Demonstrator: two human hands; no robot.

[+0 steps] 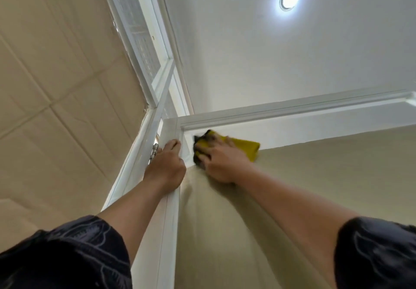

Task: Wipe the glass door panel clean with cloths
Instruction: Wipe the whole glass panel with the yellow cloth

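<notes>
Wiping glass door panel [292,187] corner with yellow cloth [246,150] under flat right hand [221,162], gripping door frame [171,210] with left hand [166,164] (probably steadying); next, sweep rightward.

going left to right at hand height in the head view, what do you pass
wall → hinge → left hand, gripping the frame → right hand, pressing the cloth

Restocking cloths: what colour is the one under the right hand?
Yellow cloth, dark at one end; head view.
</notes>
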